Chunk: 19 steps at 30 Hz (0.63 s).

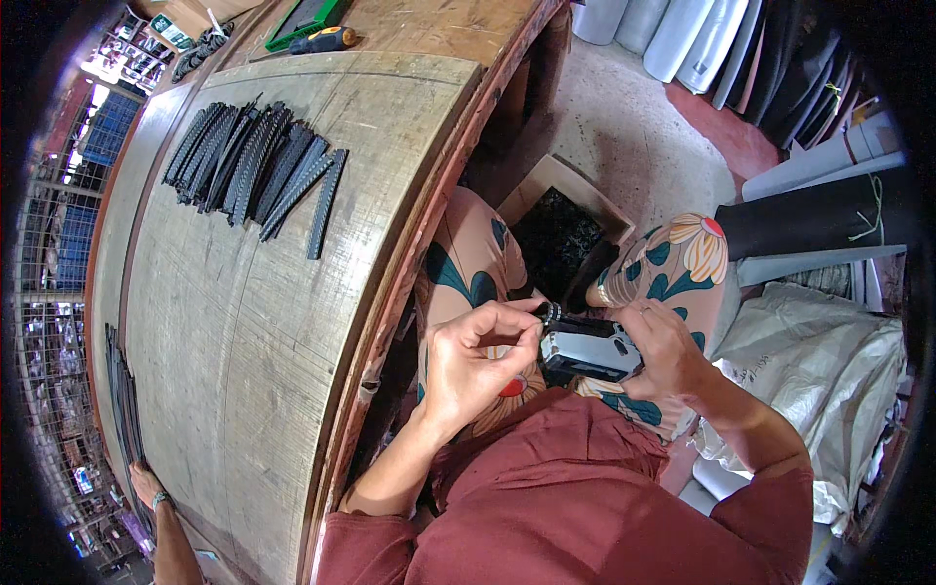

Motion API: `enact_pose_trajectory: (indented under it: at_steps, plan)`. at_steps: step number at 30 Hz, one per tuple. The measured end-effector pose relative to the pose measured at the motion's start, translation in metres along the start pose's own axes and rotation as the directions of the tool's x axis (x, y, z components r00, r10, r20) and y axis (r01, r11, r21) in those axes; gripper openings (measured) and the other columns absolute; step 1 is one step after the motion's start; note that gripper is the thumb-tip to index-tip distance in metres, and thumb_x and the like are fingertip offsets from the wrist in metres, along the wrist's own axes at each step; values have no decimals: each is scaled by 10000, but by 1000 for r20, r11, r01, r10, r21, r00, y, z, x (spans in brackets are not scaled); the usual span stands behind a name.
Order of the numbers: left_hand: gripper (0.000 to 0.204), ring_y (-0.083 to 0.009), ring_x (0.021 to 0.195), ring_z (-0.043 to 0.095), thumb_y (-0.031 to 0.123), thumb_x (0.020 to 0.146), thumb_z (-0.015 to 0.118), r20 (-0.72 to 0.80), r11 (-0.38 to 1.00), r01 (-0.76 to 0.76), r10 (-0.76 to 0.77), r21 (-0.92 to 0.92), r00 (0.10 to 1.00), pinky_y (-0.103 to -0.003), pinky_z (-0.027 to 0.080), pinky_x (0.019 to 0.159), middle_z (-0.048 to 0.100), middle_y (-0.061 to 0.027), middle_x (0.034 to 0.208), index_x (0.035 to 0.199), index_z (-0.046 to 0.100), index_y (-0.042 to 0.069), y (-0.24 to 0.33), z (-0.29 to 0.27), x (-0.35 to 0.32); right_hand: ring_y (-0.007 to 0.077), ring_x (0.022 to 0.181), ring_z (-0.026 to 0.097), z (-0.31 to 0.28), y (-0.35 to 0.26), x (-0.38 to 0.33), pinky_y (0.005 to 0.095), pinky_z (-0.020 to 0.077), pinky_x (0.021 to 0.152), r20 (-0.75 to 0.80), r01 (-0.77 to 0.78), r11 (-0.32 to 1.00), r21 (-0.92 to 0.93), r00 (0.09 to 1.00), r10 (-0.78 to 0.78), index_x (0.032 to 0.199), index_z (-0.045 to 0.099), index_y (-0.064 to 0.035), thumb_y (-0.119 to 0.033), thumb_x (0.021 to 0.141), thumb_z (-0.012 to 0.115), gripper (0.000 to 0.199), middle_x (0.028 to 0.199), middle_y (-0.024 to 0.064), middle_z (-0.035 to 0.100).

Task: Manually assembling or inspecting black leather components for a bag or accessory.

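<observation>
Over my lap, my right hand (pixel 663 346) is wrapped round a grey and black hand tool (pixel 590 353) shaped like a stapler. My left hand (pixel 478 361) pinches a black strip (pixel 551 314) with pale stitch-like marks, bent into a small loop at the tool's end near my fingertips. The strip's far end is hidden between hand and tool. On the table to my left lies a pile of similar black strips (pixel 244 161), with one strip (pixel 328 205) a little apart from it.
The wooden table (pixel 253 322) runs along my left. A co-worker's hand (pixel 146 485) touches long black strips (pixel 119 390) at its far edge. A screwdriver (pixel 327 40) and green tray (pixel 307 21) sit at the back. A cardboard box (pixel 609 214) of black pieces stands between my legs; rolls (pixel 809 214) lie right.
</observation>
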<state>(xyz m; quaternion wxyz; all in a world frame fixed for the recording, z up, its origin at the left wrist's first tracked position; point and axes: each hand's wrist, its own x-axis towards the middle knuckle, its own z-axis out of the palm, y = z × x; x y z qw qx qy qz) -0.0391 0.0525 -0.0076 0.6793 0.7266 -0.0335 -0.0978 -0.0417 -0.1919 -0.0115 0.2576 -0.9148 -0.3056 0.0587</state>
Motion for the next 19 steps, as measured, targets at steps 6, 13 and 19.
enact_pose_trajectory:
  at_steps: [6, 13, 19]
  plan:
    - [203, -243, 871, 671, 222, 974, 457, -149, 889, 50, -132, -456, 980, -280, 551, 686, 616, -197, 1097, 996, 504, 26, -7, 0, 7, 338, 673, 592, 10, -14, -1, 362, 479, 608, -18, -206, 906, 370, 973, 228, 899, 511, 4, -185, 633, 754, 407, 741, 165, 561]
    - [518, -231, 1067, 572, 423, 964, 302, 456, 211, 535, -331, -818, 826, -347, 454, 937, 594, -135, 1135, 1231, 471, 13, -50, 59, 0, 122, 945, 571, 29, -65, 7, 299, 454, 842, 157, -234, 167, 958, 912, 378, 1217, 456, -14, -82, 728, 721, 560, 986, 66, 599]
    - [737, -311, 984, 595, 627, 910, 269, 136, 744, 325, -305, -584, 942, -381, 488, 886, 578, -165, 1112, 1356, 330, 43, 3, 85, -26, 141, 753, 627, 30, -70, 15, 257, 490, 680, 71, 0, -168, 986, 907, 415, 987, 613, -26, 47, 729, 626, 269, 846, 39, 638]
